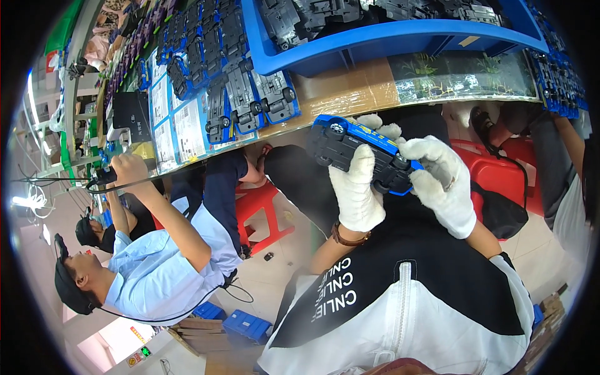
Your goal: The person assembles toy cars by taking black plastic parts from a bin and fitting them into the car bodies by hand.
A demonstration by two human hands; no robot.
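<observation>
A blue toy car with a black underside is held in front of my chest, its wheeled bottom turned up toward me. My left hand, in a white glove, grips it with the thumb across the underside and the fingers round the far side. My right hand, gloved too, is closed at the car's right end, fingers bent against it. Whether something small sits in the right fingers is hidden. On the table beyond, several like toy cars lie in rows, undersides up.
A blue plastic bin of black car chassis stands at the table's far side. To the left, a person in a light blue shirt works at the same table. Red stools stand below the table edge.
</observation>
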